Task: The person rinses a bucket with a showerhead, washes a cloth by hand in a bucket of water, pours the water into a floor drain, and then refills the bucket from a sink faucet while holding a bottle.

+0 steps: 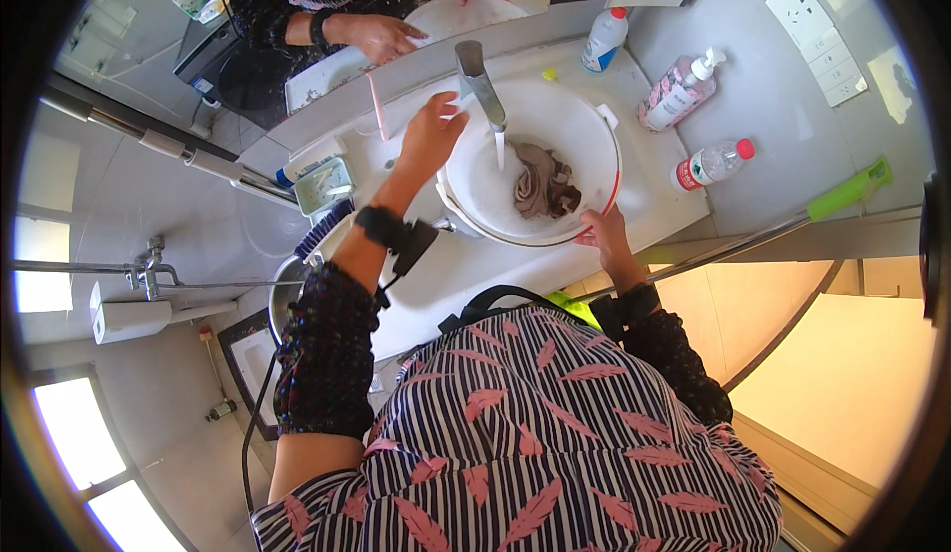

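Observation:
A white plastic basin (pixel 594 116) with a red-trimmed rim sits in the sink under a metal faucet (pixel 479 81). Water runs from the spout into the basin, where a brown-grey cloth (pixel 541 180) lies soaking. My left hand (pixel 431 136) reaches up beside the faucet, at its handle, fingers curled against it. My right hand (pixel 602 233) grips the basin's near rim. Both wrists wear dark bands.
On the white counter (pixel 649 200) stand a white bottle with a blue label (pixel 603 42), a pink pump dispenser (pixel 679 91) and a clear red-capped bottle (pixel 711 164). A green-handled pole (pixel 783 220) leans at the right. A mirror (pixel 396 27) behind the faucet reflects me.

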Tool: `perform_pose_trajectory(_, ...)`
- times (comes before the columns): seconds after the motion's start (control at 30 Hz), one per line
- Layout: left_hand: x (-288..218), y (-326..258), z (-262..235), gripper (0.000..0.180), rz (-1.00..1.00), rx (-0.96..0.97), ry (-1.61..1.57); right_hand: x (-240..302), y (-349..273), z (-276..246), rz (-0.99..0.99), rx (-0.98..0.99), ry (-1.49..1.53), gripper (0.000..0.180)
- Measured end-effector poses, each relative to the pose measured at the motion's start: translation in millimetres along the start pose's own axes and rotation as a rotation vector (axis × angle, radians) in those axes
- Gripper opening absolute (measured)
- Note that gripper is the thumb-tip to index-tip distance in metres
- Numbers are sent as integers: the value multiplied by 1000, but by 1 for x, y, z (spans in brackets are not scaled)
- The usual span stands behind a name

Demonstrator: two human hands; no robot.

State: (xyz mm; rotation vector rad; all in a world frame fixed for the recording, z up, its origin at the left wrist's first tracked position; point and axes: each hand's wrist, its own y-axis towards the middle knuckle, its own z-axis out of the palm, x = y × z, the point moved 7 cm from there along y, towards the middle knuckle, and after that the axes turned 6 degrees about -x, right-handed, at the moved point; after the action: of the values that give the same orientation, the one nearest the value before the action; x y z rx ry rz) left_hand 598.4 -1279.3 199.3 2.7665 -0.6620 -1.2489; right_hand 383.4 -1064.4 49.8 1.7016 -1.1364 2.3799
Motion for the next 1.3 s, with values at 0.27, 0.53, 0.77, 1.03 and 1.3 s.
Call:
perform_pose_trajectory(0.27, 28, -126, 1, 47, -366, -30, -180, -3, 1, -9, -70, 46, 11, 48)
perform_pose_trajectory(0.53, 44, -180, 13, 38, -433, 314, -282, -8, 2, -9, -72, -23, -30, 50)
perform_pose_trajectory(0.77, 57, -210, 1, 33, -567, 302, -233, -9, -4, -22, -113, -83, -26, 52)
perform_pose_trajectory(1.03, 49, -226, 5, 31, -528, 387, -168, -8, -23, -11, -161, -97, 16, 51)
perform_pose_trajectory(1.3, 54, -234, 2, 32, -481, 363, -119, -6, -35, 0, -93, -26, 16, 53)
